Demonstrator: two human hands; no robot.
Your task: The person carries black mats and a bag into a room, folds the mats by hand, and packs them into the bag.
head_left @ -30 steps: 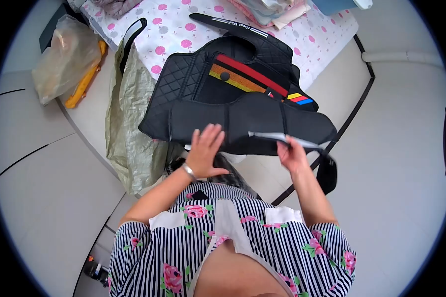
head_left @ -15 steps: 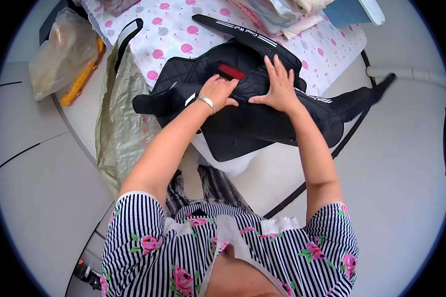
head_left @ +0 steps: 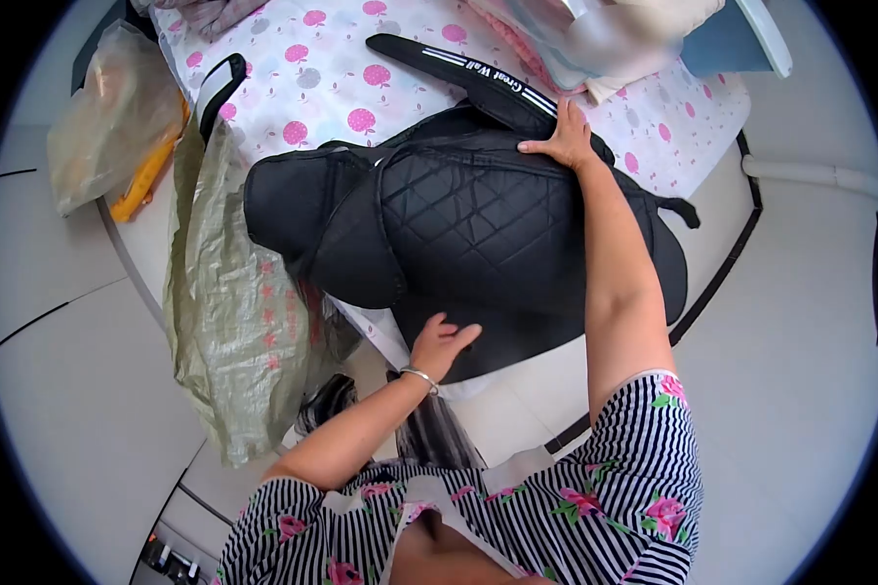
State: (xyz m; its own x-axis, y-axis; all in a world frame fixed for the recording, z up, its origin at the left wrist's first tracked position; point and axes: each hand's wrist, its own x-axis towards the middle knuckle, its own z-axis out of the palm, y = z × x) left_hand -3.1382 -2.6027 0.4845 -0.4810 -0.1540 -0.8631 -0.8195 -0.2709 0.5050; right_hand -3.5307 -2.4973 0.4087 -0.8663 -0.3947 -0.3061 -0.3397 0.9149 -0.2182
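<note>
A black quilted padded cover (head_left: 483,219) lies spread over the edge of the table, its diamond stitching facing up. Along its far side runs a black strap (head_left: 439,60) with white stripes and "Great Wall" lettering. My right hand (head_left: 568,141) rests on the far part of the cover by that strap, fingers spread. Near the cover's front edge is my left hand (head_left: 444,346), a bangle on its wrist. Its fingers are apart with nothing in them; whether they touch the smooth lower panel (head_left: 527,341) I cannot tell.
A pale green woven sack (head_left: 229,302) hangs at the left of the table. Beyond it are a plastic bag (head_left: 117,107) and a yellow object (head_left: 146,175). Folded cloths (head_left: 610,73) and a blue bin (head_left: 732,44) stand at the back right. The tablecloth (head_left: 307,97) has pink dots.
The cover has been turned and spread so its quilted face shows, and the red patch is out of sight. My left hand has moved down toward me; my right hand has shifted slightly away.
</note>
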